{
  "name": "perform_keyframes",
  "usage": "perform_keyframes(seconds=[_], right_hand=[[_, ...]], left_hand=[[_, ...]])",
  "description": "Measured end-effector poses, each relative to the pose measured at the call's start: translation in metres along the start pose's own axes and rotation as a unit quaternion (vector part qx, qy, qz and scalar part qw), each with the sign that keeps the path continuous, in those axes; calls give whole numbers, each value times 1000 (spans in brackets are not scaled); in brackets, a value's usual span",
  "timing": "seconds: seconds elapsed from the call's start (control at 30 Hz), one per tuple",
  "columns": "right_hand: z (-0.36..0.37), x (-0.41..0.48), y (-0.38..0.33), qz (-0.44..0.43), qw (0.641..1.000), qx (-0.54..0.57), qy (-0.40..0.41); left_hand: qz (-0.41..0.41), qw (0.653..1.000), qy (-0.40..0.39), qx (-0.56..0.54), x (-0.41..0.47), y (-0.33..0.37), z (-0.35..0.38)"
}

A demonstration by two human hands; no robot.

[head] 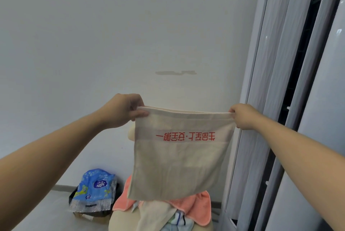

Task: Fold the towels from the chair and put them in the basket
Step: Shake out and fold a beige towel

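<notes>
While both hands, left hand (124,111) and right hand (242,117), pinch the cream towel (182,158) at its top corners, they'd best bring those corners together evenly.

A beige towel (179,165), hanging between the left hand (121,112) and the right hand (243,117), is showing a row of red characters. Below the hands, a coral towel (202,207) and a blue printed bag (96,186) are lying.
</notes>
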State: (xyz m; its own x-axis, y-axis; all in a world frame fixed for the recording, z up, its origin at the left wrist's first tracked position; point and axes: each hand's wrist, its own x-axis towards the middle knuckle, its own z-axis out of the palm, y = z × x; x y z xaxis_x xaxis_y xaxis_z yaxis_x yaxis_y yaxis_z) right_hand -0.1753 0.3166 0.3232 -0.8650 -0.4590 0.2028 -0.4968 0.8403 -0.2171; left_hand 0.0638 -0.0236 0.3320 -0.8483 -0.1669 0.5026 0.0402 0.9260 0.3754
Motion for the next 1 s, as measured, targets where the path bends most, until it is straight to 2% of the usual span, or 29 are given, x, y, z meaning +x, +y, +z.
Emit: perform_keyframes(seconds=[0.17,0.23,0.37,0.43,0.5,0.57,0.7,0.8,0.9,1.0], right_hand=[[-4,-3,2,-27,1000,3,-15],[-6,-5,1,-40,999,5,-20],[-8,-10,-4,-62,997,16,-37],[-7,-11,-6,-65,996,40,-44],[-5,-9,-7,-57,995,77,-42],[-4,-10,-9,-51,993,83,-59],[-1,-9,-11,-43,991,96,-78],[2,-7,-11,-25,987,129,-93],[6,-4,-9,0,970,227,-91],[11,-2,-7,32,945,313,-89]], left_hand=[[-12,999,24,-43,0,-5,0],[-20,999,8,-49,3,-10,-1],[-68,997,-43,19,8,-21,-1],[-88,994,-37,57,9,-26,1],[-104,992,-26,68,8,-31,5],[-134,988,-61,53,6,-32,11],[-189,975,-99,-64,4,-37,18],[-249,935,-138,-211,2,-41,22],[-282,898,-149,-303,2,-51,26],[-296,879,-169,-335,4,-62,28]])
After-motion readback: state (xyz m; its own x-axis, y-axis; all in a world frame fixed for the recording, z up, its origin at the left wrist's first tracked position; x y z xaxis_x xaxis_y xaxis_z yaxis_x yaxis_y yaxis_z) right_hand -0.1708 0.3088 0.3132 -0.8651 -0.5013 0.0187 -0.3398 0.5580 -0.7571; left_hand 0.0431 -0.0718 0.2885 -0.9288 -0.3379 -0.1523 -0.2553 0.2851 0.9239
